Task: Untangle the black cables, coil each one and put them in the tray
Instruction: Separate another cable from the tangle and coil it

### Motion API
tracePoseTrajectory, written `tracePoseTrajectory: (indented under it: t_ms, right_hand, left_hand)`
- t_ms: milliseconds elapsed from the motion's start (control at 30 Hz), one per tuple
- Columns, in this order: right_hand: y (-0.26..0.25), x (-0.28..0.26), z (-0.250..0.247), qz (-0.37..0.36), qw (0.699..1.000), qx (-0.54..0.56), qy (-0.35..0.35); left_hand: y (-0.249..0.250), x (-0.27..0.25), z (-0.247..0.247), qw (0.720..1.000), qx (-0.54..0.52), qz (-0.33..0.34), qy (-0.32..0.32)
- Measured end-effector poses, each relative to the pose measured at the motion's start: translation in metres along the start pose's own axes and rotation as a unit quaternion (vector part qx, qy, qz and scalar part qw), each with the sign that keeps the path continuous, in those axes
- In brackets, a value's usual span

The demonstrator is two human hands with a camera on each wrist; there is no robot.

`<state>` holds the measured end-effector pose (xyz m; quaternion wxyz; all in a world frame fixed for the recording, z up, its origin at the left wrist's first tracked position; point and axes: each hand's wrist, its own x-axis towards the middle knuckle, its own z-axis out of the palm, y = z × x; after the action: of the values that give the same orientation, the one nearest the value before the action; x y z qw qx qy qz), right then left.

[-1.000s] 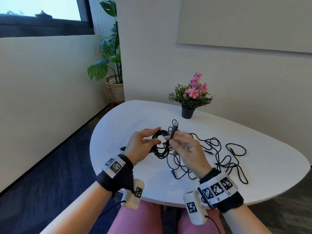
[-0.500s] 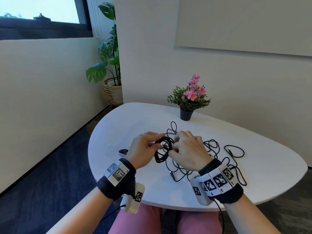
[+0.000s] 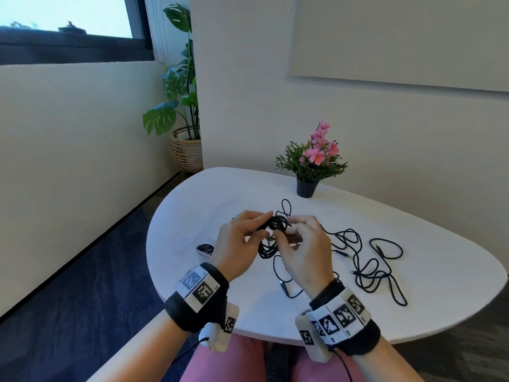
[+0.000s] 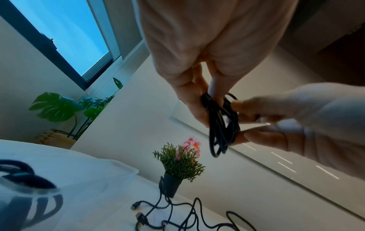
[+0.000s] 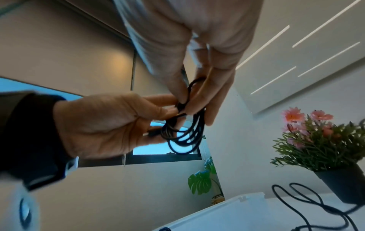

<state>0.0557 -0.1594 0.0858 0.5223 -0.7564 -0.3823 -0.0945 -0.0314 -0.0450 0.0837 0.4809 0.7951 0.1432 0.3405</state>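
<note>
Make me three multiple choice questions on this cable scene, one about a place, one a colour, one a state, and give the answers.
1. Where is the flower pot?
A. on the table's far side
B. on the floor
C. inside the tray

2. What colour are the flowers?
A. yellow
B. pink
C. white

3. How is the coiled cable held?
A. lying flat, untouched
B. by left hand and right hand together
C. hanging off the table edge

Answers: 1 A, it stands behind the loose cables; 2 B, pink blooms; 3 B, fingers of both pinch the bundle.
</note>
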Motion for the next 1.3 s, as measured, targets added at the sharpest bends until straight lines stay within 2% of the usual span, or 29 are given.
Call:
tracePoseTrajectory:
  t_ms: [100, 167, 333, 433, 567, 667, 733, 800, 900, 933, 1000, 1067, 1167, 1233, 1300]
  right_hand:
    - [0.003, 0.002, -0.009, -0.029, 0.994, 0.038, -0.1]
    - [0.009, 0.002, -0.009, -0.035, 0.991, 0.027, -0.128]
    - [0.017, -0.001, -0.001, -0.009, 0.997, 0.074, -0.033]
    - [0.019, 0.003, -0.001, 0.002, 0.996, 0.079, -0.032]
    - [0.02, -0.001, 0.005, -0.102, 0.992, -0.052, -0.05]
    - [0.021, -0.003, 0.011, -0.125, 0.982, -0.136, -0.033]
    - [0.018, -0.001, 0.011, -0.086, 0.993, -0.077, -0.015]
    - [0.016, 0.002, 0.008, -0.007, 0.999, 0.04, -0.006]
    - [0.017, 0.009, -0.001, 0.139, 0.967, 0.213, -0.031]
    - [0.019, 0.013, -0.005, 0.18, 0.949, 0.252, -0.064]
    - [0.028, 0.017, -0.012, 0.225, 0.905, 0.312, -0.18]
    - [0.035, 0.017, -0.016, 0.231, 0.854, 0.363, -0.292]
    - [0.039, 0.014, -0.019, 0.223, 0.805, 0.41, -0.367]
    - [0.038, 0.011, -0.02, 0.206, 0.796, 0.418, -0.385]
    - [0.04, 0.011, -0.018, 0.191, 0.807, 0.422, -0.368]
  left_hand:
    - [-0.008, 0.0, -0.001, 0.999, -0.034, -0.036, 0.021]
    - [-0.011, -0.002, -0.001, 0.997, -0.055, -0.051, 0.017]
    - [-0.009, -0.002, 0.001, 0.997, -0.067, -0.046, 0.02]
    - [-0.01, -0.001, -0.001, 0.997, -0.056, -0.038, 0.027]
    - [-0.009, -0.002, -0.001, 0.998, -0.033, -0.023, 0.039]
    - [-0.009, -0.002, 0.002, 0.999, -0.012, -0.009, 0.042]
    - [-0.007, -0.001, 0.002, 0.999, -0.03, -0.019, 0.029]
    - [-0.002, 0.0, -0.002, 0.992, -0.103, -0.067, 0.0]
    - [0.0, 0.0, -0.01, 0.981, -0.157, -0.104, -0.048]
    - [0.0, 0.0, -0.012, 0.979, -0.164, -0.104, -0.064]
    - [-0.001, -0.001, -0.014, 0.974, -0.176, -0.103, -0.096]
    - [-0.002, -0.003, -0.013, 0.97, -0.182, -0.096, -0.129]
    - [0.0, -0.007, -0.013, 0.965, -0.184, -0.075, -0.171]
    - [-0.001, -0.008, -0.014, 0.965, -0.174, -0.062, -0.184]
    - [-0.001, -0.008, -0.015, 0.967, -0.163, -0.056, -0.186]
